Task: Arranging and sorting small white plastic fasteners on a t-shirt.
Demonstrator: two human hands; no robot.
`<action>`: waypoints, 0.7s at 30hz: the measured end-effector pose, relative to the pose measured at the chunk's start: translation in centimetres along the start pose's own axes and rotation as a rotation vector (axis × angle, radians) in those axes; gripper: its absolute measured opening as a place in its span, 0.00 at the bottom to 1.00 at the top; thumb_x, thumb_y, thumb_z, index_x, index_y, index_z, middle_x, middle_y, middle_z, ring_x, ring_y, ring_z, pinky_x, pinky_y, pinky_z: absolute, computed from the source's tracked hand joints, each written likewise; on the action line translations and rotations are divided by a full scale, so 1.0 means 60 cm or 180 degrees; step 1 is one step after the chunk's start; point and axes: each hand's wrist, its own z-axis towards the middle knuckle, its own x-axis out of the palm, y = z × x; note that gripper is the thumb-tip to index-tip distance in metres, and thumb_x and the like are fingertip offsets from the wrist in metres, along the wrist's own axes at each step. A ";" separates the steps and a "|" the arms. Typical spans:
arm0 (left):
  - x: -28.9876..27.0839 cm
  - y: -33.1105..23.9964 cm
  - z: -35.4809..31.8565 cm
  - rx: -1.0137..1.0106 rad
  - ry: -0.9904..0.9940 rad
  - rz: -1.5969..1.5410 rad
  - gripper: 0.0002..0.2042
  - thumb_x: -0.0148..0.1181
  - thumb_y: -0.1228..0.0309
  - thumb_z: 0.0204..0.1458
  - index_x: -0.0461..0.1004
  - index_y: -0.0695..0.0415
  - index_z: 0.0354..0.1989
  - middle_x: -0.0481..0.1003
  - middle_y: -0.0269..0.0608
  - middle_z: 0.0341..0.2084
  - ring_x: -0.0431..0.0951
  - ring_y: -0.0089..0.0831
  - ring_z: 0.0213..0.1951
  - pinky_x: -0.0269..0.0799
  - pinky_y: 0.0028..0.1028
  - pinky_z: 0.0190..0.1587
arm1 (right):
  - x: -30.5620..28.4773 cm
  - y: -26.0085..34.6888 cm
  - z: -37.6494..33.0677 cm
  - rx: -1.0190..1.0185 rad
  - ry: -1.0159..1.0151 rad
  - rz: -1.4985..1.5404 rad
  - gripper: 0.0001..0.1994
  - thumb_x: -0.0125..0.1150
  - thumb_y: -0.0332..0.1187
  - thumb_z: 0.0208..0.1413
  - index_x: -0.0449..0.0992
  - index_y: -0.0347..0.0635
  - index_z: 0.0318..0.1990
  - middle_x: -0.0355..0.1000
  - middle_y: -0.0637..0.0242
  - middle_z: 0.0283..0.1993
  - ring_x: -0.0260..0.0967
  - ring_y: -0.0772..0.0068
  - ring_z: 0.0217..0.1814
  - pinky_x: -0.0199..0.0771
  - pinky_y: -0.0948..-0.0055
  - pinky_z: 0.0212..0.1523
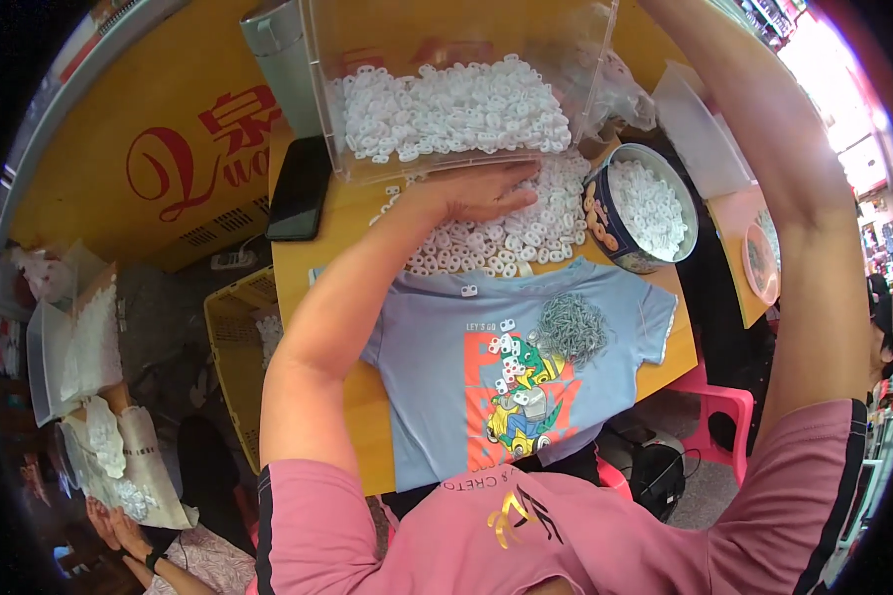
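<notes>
Fingers of the left hand [476, 190] lie flat and spread, palm down, on a heap of small white bits [511, 233] in the upper middle of the frame. This hand grips nothing; it just presses on the bits, right by the lower edge of a clear box [446, 99]. That box is tipped up above the hand, and more white bits are piled inside it.

On the right side, the right arm [794, 198] goes up and out of the top of the frame. Its hand is cut off, so I cannot tell if those fingers are open or closed, or what they hold.

Just right of the heap stands a round blue tin [605, 233] with white bits in it too. Below the heap lies a blue shirt [437, 397] with a bright picture. A clump of small metal bits [571, 327] sits on it, and a few white bits are scattered there.

A black phone [298, 188] lies near the left edge of the table [308, 268]. The heap, tin and shirt fill most of the top, with a bare strip along the left side. A yellow crate [233, 347] stands just left of the table.
</notes>
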 end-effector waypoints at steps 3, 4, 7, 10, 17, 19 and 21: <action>0.002 -0.020 -0.008 0.0051 -0.0088 -0.0112 0.37 0.39 0.43 0.67 0.57 0.63 0.72 0.58 0.57 0.72 0.56 0.50 0.73 0.50 0.38 0.75 | 0.003 0.001 -0.011 0.0064 -0.0053 -0.0222 0.14 0.63 0.46 0.60 0.83 0.44 0.38 0.81 0.51 0.39 0.80 0.48 0.44 0.78 0.54 0.44; -0.002 -0.027 -0.011 -0.0002 -0.0005 -0.0089 0.36 0.37 0.44 0.68 0.57 0.64 0.73 0.57 0.57 0.72 0.56 0.50 0.73 0.49 0.39 0.75 | 0.005 0.002 -0.014 0.0060 -0.0030 -0.0243 0.15 0.62 0.47 0.61 0.82 0.45 0.38 0.81 0.52 0.39 0.79 0.47 0.44 0.78 0.53 0.44; -0.008 -0.031 -0.021 0.0001 0.0024 0.0056 0.35 0.36 0.46 0.70 0.56 0.65 0.73 0.57 0.59 0.72 0.57 0.51 0.73 0.49 0.39 0.76 | 0.020 0.012 -0.018 0.0092 -0.0145 -0.0061 0.15 0.63 0.47 0.61 0.81 0.44 0.39 0.81 0.52 0.40 0.79 0.47 0.45 0.77 0.53 0.44; -0.015 -0.046 -0.021 0.0086 -0.0080 0.0209 0.34 0.38 0.48 0.69 0.57 0.66 0.72 0.58 0.60 0.71 0.58 0.52 0.72 0.50 0.39 0.75 | 0.030 0.002 -0.021 0.0023 -0.0110 -0.0170 0.16 0.63 0.48 0.61 0.80 0.45 0.41 0.81 0.52 0.39 0.79 0.47 0.45 0.77 0.52 0.45; -0.016 -0.067 -0.078 0.0375 -0.0698 0.0209 0.30 0.43 0.53 0.69 0.60 0.65 0.71 0.60 0.58 0.71 0.56 0.50 0.73 0.50 0.41 0.75 | 0.045 -0.015 -0.035 0.0397 -0.0200 0.0069 0.15 0.64 0.49 0.60 0.81 0.47 0.41 0.81 0.53 0.39 0.79 0.47 0.46 0.77 0.52 0.45; -0.029 -0.078 -0.105 0.0329 -0.0644 0.0188 0.30 0.43 0.54 0.69 0.60 0.65 0.71 0.60 0.57 0.71 0.55 0.50 0.74 0.49 0.41 0.75 | 0.041 -0.015 -0.030 0.0438 -0.0151 0.0064 0.15 0.64 0.49 0.59 0.81 0.49 0.41 0.81 0.54 0.39 0.79 0.48 0.46 0.76 0.53 0.45; -0.046 -0.086 -0.134 0.0301 -0.0593 0.0161 0.29 0.43 0.55 0.69 0.61 0.64 0.71 0.60 0.56 0.71 0.55 0.49 0.74 0.48 0.42 0.76 | 0.036 -0.020 -0.024 0.0344 -0.0136 0.0055 0.15 0.64 0.49 0.59 0.81 0.49 0.41 0.81 0.55 0.40 0.78 0.48 0.46 0.76 0.53 0.45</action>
